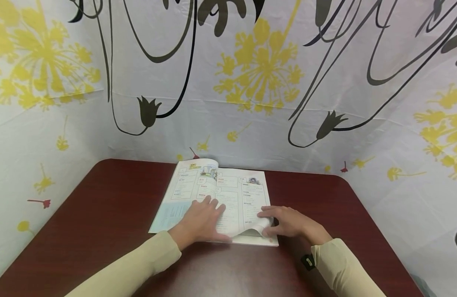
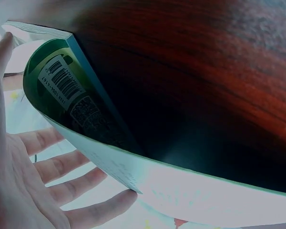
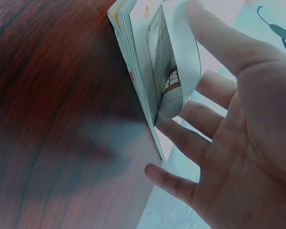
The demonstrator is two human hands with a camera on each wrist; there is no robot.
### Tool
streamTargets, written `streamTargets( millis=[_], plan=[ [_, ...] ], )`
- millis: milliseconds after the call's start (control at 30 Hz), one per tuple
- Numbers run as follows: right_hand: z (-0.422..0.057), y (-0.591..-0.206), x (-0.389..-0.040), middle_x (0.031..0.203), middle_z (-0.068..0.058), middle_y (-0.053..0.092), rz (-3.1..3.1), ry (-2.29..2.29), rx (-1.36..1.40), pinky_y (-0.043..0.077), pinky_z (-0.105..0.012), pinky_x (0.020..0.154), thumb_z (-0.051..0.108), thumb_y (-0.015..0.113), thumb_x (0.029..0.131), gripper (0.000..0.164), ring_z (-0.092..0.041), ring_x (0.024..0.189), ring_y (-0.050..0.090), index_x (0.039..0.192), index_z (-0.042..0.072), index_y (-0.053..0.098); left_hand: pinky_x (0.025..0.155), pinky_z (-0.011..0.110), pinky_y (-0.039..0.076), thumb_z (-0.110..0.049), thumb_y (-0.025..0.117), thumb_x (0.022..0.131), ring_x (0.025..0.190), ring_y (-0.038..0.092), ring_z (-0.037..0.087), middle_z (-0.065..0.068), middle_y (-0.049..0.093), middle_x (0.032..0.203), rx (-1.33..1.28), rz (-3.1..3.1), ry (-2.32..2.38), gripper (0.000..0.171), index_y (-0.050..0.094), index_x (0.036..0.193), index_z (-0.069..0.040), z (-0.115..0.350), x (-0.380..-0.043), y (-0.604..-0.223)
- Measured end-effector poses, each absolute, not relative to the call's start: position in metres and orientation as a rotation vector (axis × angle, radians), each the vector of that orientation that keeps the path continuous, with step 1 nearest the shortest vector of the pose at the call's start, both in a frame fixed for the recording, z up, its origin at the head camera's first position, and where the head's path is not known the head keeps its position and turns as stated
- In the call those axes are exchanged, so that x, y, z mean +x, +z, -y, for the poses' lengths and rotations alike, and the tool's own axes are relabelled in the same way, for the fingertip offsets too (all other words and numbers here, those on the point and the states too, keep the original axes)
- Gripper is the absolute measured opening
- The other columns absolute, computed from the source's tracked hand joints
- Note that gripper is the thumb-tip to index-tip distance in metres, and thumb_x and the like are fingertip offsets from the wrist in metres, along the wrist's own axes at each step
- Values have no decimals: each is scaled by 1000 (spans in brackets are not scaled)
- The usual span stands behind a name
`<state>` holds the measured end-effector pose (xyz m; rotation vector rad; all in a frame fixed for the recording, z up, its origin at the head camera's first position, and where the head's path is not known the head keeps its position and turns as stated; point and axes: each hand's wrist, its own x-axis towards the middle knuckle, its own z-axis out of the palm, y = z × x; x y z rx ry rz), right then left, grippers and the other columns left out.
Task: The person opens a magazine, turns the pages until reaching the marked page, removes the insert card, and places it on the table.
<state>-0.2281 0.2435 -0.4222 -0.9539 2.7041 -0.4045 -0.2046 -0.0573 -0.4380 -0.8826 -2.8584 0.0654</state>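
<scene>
An open printed book (image 1: 230, 185) lies on the dark red table, with text and small coloured pictures on both pages. My left hand (image 1: 202, 218) rests near its middle fold, fingers spread over the paper and thumb along the near edge. At the lower right corner, my right hand (image 1: 288, 222) pinches a lifted page (image 1: 260, 225) between thumb and fingers; the page bends upward. The right wrist view shows a picture on the underside of the curled page (image 3: 190, 62). In the left wrist view, a green back cover with a barcode label (image 2: 64, 83) curves up off the table.
The dark red table (image 1: 83, 231) extends around the book on both sides. Behind it hangs a white curtain (image 1: 213, 90) with yellow and grey floral prints, reaching down to the table's far edge. A dark band (image 1: 308, 262) sits at the right wrist.
</scene>
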Motion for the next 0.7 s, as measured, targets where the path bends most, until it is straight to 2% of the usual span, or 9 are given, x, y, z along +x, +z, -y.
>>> streamTargets(
  millis=[167, 333, 467, 700],
  plan=[
    [-243, -423, -230, 134, -11, 61, -2719, -423, -927, 46, -52, 98, 45, 74, 86, 57, -30, 122, 58, 130, 9, 65, 67, 45, 50, -90, 59, 64, 94, 54, 25, 8, 62, 107, -900, 2861, 44, 97, 61, 125, -15, 58, -205, -437],
    [-243, -421, -231, 127, -6, 65, -2742, -457, -905, 48, -49, 95, 55, 69, 87, 65, -24, 116, 60, 131, 7, 63, 67, 44, 50, -89, 60, 64, 93, 54, 25, 8, 62, 105, -910, 2856, 72, 96, 61, 125, -14, 57, -205, -437],
    [-245, -420, -231, 131, -8, 63, -2771, -495, -847, 47, -49, 98, 60, 66, 86, 73, -26, 120, 59, 135, 6, 61, 68, 44, 51, -86, 58, 69, 98, 55, 26, 8, 62, 108, -911, 2856, 117, 91, 61, 126, -14, 57, -205, -437],
    [-254, -414, -232, 144, -13, 53, -2809, -549, -731, 40, -53, 106, 66, 61, 87, 86, -32, 134, 48, 146, 6, 48, 65, 43, 51, -71, 56, 82, 97, 57, 26, 7, 62, 105, -906, 2834, 131, 72, 63, 124, -14, 59, -205, -436]
  ],
)
